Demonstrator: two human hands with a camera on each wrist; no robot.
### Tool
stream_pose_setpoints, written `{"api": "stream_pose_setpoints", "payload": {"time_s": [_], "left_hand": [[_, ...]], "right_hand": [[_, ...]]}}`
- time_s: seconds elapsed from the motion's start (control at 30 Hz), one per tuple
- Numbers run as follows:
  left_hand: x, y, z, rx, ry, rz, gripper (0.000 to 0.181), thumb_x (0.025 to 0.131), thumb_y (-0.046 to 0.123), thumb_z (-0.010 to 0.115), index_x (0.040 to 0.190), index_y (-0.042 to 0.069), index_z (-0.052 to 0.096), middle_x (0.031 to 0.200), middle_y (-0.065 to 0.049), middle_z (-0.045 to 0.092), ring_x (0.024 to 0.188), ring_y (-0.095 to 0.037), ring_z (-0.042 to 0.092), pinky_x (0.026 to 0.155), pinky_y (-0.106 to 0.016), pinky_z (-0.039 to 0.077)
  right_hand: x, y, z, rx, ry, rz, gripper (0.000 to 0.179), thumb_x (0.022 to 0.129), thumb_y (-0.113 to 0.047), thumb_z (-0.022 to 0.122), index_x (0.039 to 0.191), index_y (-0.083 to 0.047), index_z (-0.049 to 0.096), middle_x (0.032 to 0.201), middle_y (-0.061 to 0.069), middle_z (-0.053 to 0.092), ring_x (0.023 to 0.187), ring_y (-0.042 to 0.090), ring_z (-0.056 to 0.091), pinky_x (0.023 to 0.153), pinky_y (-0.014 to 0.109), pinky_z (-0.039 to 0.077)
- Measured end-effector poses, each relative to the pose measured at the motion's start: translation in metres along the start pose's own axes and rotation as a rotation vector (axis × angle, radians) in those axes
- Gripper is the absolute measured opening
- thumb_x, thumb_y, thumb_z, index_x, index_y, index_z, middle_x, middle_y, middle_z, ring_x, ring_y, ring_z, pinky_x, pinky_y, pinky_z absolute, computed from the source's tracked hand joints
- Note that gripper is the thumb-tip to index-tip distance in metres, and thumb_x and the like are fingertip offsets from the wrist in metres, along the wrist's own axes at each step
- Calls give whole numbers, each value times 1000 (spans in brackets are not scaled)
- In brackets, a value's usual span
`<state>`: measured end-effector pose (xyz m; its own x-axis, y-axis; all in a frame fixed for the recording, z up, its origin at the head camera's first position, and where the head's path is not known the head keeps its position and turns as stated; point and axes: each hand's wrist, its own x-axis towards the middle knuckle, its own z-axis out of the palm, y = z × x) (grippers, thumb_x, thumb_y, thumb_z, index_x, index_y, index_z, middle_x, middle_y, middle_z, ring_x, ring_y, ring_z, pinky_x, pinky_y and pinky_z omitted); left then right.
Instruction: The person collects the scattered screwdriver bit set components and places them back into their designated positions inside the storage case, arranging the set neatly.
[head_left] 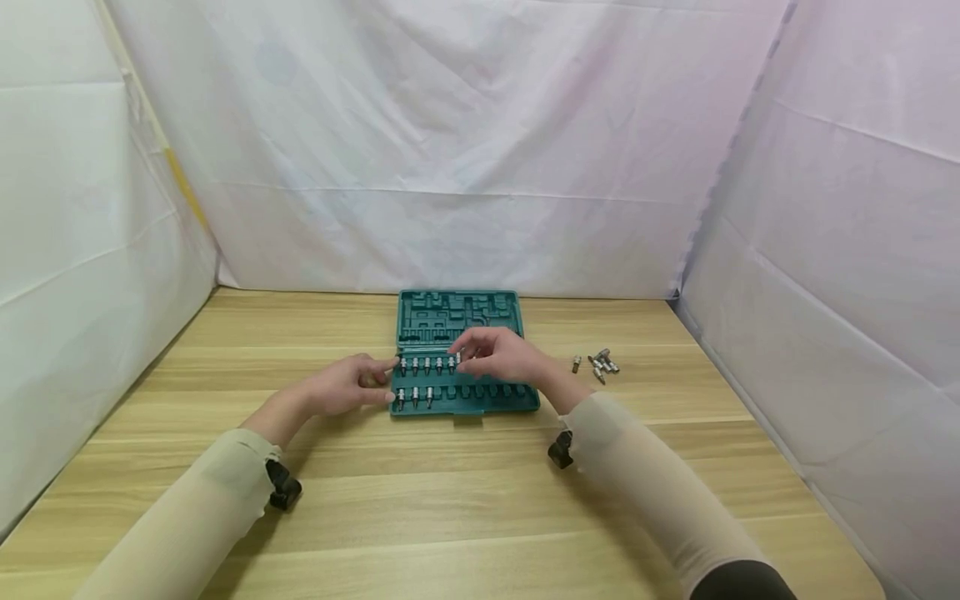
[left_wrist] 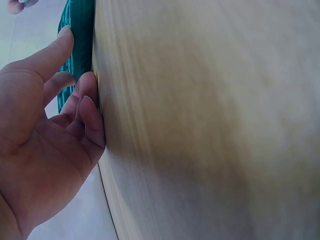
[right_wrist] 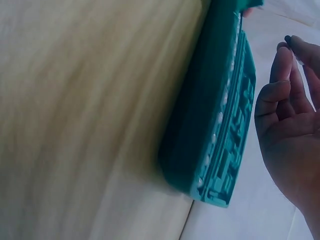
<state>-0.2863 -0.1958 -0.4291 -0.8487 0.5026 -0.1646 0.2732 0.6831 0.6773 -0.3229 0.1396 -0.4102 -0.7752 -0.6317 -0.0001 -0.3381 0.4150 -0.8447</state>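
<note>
A green plastic case [head_left: 459, 379] lies unfolded on the table, its moulded lid [head_left: 459, 310] leaning back behind it. Silver bit sockets [head_left: 427, 365] stand in a row at the back left of the case, and three more [head_left: 415, 397] are in the front row. My left hand [head_left: 347, 385] rests its thumb and a finger against the case's left edge, the other fingers loosely bent. Over the back row, my right hand [head_left: 498, 357] pinches a bit socket between thumb and fingertips; its dark tip [right_wrist: 288, 38] shows in the right wrist view, the rest mostly hidden.
To the right of the case, a small pile of loose bit sockets [head_left: 602, 363] lies on the wooden table [head_left: 420, 508], with a single one [head_left: 577, 363] just left of it. White cloth walls [head_left: 450, 167] surround the table at the back and sides.
</note>
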Motion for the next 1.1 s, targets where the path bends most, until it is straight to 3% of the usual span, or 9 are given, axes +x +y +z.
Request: {"api": "stream_pose_setpoints", "payload": {"time_s": [0.27, 0.5, 0.77, 1.1], "left_hand": [[1, -1, 0, 7, 0, 4, 78, 106, 36, 76, 170, 9, 40, 137, -21, 63, 128, -37, 64, 112, -59, 50], [-1, -1, 0, -8, 1, 8, 77, 106, 33, 75, 169, 8, 40, 138, -22, 63, 116, -29, 61, 100, -48, 51], [-1, -1, 1, -14, 6, 18, 77, 106, 32, 76, 169, 6, 40, 138, -23, 62, 113, -27, 60, 97, -44, 50], [-2, 0, 0, -8, -3, 17, 77, 106, 33, 76, 169, 7, 40, 137, -22, 62, 111, -26, 60, 96, -43, 50]], "right_hand": [[6, 5, 11, -72, -21, 42, 30, 106, -21, 76, 135, -13, 77, 108, 2, 80, 92, 25, 73, 81, 37, 60], [11, 3, 20, -141, -60, 60, 26, 106, -19, 76, 132, -15, 78, 104, 1, 80, 84, 18, 70, 73, 33, 58], [18, 6, 27, -266, -101, 41, 15, 105, -21, 78, 119, -21, 82, 102, -1, 73, 89, 13, 63, 79, 31, 52], [17, 10, 27, -266, -91, 79, 22, 103, -22, 81, 124, -23, 80, 104, -2, 72, 91, 16, 64, 81, 34, 53]]}}
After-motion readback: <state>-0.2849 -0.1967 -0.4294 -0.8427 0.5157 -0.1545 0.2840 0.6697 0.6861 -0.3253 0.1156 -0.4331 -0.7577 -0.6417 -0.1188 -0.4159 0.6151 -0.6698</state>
